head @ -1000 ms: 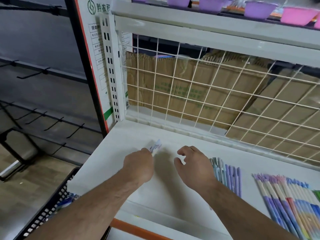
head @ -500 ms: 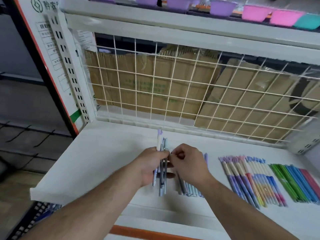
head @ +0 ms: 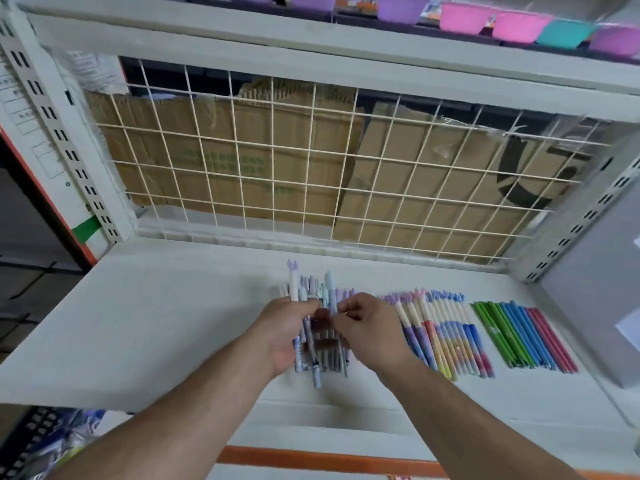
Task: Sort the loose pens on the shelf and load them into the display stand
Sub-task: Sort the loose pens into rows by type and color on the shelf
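My left hand [head: 285, 332] grips a bunch of pale blue and lilac pens [head: 313, 306], their caps pointing away from me above the white shelf [head: 156, 323]. My right hand [head: 372, 334] pinches the same bunch from the right side. More pens of that kind lie flat under the hands. To the right, a row of pens with purple, yellow and pink barrels [head: 446, 337] lies side by side. Further right lies a row of green, blue and red pens [head: 523, 336]. No display stand shows in this view.
A white wire grid [head: 311, 161] with cardboard behind it closes the shelf's back. Coloured bowls [head: 519, 26] stand on the shelf above. A grey box [head: 602, 306] sits at the right end. A black basket [head: 38, 441] is below left.
My view swung right, bringing the sorted rows into sight. My hands moved right with the pens, the bunch in the left hand has grown, and both hands now hold it.
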`<state>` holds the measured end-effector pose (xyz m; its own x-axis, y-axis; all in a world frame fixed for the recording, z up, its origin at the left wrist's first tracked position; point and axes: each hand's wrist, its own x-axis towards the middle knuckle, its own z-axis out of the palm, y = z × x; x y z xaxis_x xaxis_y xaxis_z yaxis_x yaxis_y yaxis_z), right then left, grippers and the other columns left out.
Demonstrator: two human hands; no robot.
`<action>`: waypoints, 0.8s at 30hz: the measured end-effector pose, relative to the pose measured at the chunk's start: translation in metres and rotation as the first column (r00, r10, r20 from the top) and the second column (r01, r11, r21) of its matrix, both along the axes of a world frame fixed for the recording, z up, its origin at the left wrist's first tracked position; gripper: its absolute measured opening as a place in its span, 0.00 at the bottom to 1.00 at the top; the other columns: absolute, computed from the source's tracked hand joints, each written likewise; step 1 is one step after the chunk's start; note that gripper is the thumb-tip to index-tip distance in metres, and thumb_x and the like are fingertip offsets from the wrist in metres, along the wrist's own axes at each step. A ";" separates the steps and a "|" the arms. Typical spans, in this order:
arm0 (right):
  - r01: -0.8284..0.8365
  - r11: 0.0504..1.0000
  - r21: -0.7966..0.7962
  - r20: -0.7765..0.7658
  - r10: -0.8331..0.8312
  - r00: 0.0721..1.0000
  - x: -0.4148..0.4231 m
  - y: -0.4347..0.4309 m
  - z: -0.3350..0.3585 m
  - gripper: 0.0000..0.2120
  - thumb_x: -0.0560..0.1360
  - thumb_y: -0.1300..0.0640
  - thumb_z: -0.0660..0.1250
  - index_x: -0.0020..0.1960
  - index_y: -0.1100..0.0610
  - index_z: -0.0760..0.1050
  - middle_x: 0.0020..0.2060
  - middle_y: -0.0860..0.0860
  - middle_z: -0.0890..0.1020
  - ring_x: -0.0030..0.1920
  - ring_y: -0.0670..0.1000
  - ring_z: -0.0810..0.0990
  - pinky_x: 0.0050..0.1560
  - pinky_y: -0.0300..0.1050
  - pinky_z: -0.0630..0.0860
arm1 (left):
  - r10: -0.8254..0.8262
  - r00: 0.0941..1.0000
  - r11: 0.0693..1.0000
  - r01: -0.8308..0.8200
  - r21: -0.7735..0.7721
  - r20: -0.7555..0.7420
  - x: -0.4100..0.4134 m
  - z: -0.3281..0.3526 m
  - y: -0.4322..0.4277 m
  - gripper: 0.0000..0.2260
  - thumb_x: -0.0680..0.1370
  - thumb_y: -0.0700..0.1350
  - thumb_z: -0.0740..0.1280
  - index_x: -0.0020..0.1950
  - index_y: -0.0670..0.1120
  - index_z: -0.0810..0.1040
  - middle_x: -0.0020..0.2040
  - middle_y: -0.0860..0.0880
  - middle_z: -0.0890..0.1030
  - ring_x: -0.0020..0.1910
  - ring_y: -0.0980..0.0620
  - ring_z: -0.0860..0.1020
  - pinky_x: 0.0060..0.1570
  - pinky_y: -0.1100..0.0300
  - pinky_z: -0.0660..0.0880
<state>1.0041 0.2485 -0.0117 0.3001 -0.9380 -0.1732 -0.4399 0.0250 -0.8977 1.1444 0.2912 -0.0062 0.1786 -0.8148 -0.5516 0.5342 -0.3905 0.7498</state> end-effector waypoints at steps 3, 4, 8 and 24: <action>0.031 0.999 0.009 -0.001 -0.031 1.000 -0.006 -0.007 -0.004 0.04 0.75 0.62 0.70 0.44 0.55 0.77 0.33 0.52 0.80 0.29 0.50 0.74 0.29 0.41 0.69 | 0.079 0.992 0.996 -0.083 0.043 0.098 0.004 -0.003 0.004 0.04 0.79 0.35 0.65 0.44 0.37 0.75 0.29 0.44 0.72 0.25 0.49 0.70 0.25 0.60 0.74; 0.025 1.000 0.006 -0.016 -0.025 1.000 -0.006 -0.009 -0.007 0.04 0.75 0.62 0.70 0.44 0.55 0.77 0.33 0.52 0.80 0.29 0.50 0.75 0.29 0.41 0.70 | 0.088 0.991 0.994 -0.093 0.052 0.099 0.006 -0.002 0.007 0.04 0.79 0.35 0.65 0.44 0.38 0.76 0.29 0.45 0.71 0.24 0.50 0.67 0.23 0.62 0.70; 0.016 1.000 0.003 -0.093 -0.016 0.996 0.004 -0.016 -0.019 0.03 0.75 0.59 0.72 0.45 0.53 0.78 0.36 0.50 0.82 0.30 0.49 0.78 0.34 0.48 0.80 | 0.137 0.988 0.988 -0.142 0.063 0.075 0.013 -0.001 0.013 0.07 0.78 0.35 0.65 0.52 0.35 0.81 0.32 0.45 0.73 0.26 0.50 0.68 0.23 0.61 0.68; -0.079 0.988 -0.136 -0.336 0.029 0.941 0.023 -0.014 -0.020 0.08 0.77 0.60 0.67 0.53 0.59 0.83 0.48 0.53 0.86 0.46 0.52 0.82 0.47 0.40 0.75 | 0.115 0.993 0.993 -0.115 0.001 0.033 0.030 -0.005 0.021 0.13 0.79 0.32 0.58 0.61 0.36 0.76 0.48 0.37 0.85 0.40 0.43 0.84 0.43 0.54 0.79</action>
<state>1.0271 0.2344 -0.0320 0.2996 -0.9445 -0.1350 -0.7108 -0.1266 -0.6919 1.1742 0.3120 -0.0111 0.2893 -0.7859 -0.5465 0.5508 -0.3302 0.7665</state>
